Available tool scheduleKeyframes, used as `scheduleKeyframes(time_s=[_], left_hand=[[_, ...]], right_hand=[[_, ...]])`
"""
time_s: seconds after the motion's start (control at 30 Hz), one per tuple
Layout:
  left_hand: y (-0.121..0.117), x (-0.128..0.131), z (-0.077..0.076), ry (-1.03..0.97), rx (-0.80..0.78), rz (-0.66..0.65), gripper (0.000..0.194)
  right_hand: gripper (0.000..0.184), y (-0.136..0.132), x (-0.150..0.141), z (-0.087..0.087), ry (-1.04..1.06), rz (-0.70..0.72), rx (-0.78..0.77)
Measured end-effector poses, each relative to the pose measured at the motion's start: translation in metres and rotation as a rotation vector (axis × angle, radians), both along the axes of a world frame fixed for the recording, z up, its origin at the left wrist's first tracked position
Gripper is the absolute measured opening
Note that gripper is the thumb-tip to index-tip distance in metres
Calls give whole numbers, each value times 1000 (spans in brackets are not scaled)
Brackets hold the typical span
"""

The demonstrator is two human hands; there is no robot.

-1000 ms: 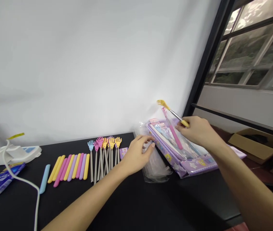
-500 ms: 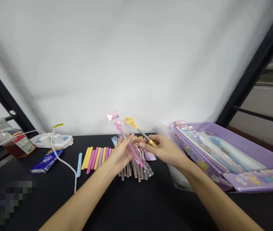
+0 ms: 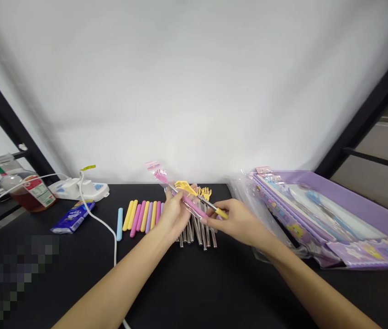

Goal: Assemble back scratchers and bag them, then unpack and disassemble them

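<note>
My left hand [image 3: 175,211] is closed around a pink back scratcher [image 3: 194,207] in a clear plastic sleeve, its hand-shaped head up and to the left. A yellow back scratcher [image 3: 220,213] with a metal rod is pinched by its handle in my right hand [image 3: 235,220]; its yellow head lies close over the pink one. My right fingertips are at the lower end of the pink handle; whether they touch it I cannot tell. Beneath both hands lie several metal back scratcher rods [image 3: 205,237] with coloured heads, partly hidden.
Left of my hands lie several coloured handles [image 3: 141,217] in a row. Farther left are a blue packet [image 3: 72,219], a white power strip [image 3: 100,189] with a cable and a bottle [image 3: 26,187]. Clear plastic bags [image 3: 249,196] and a purple box [image 3: 348,185] of wrapped scratchers lie right.
The wrapped pink back scratcher has come out of the purple box into my left hand. My right hand has brought the yellow one left, beside it. The view has turned left.
</note>
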State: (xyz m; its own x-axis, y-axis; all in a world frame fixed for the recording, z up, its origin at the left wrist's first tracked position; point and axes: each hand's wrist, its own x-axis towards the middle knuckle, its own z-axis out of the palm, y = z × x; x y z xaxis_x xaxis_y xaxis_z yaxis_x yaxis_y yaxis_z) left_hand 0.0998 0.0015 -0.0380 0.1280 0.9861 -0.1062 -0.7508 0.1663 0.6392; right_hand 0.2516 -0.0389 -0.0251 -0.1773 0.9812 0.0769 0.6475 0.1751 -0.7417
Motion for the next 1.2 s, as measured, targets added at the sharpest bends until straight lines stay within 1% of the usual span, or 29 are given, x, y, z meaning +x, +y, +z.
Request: scheduleKeyframes(time_s=[0.07,0.1,0.23,0.33,0.37,0.43,0.53,0.6,0.67,0.77,0.83,0.93,1.0,1.07,1.13,1.2], left_hand=[[0,-1,-1,13,28,-9,34],[3,-2,-2,15,33,9,35],[21,-16,-4,-1,-1,167,41],[25,-17,-6,-6,-32,191,33],[24,-14,-7,-3,-42,186,29],[19,-6,-9,-5,-40,164,24],[18,-1,-10,-13,-12,155,21],[26,-9,-8,-15,-28,195,20],[36,-23,-5,-26,-61,274,20],[50,-45,0,-73,-83,393,23],[56,-54,1,-92,-100,439,26],[62,-60,-1,-75,-98,456,30],[65,-62,-4,-50,-86,481,31],[67,-64,-8,-21,-86,522,31],[67,-65,-10,11,-99,540,32],[62,-62,-7,39,-120,481,35]], right_hand=[[23,0,2,1,-19,-14,5],[22,0,5,3,-36,-8,-5],[15,0,29,9,-80,101,-168],[11,1,37,9,36,183,-249],[14,1,35,7,95,195,-257],[27,1,30,4,176,195,-270],[45,-1,27,7,211,220,-315],[51,-3,35,16,224,286,-363],[53,-8,50,28,219,346,-413],[61,-16,74,42,213,370,-480],[66,-20,87,45,281,321,-477],[68,-23,104,37,472,229,-406],[70,-23,114,30,615,229,-371],[74,-22,121,26,771,274,-323],[71,-18,122,26,905,274,-253],[62,-12,113,28,975,217,-237]])
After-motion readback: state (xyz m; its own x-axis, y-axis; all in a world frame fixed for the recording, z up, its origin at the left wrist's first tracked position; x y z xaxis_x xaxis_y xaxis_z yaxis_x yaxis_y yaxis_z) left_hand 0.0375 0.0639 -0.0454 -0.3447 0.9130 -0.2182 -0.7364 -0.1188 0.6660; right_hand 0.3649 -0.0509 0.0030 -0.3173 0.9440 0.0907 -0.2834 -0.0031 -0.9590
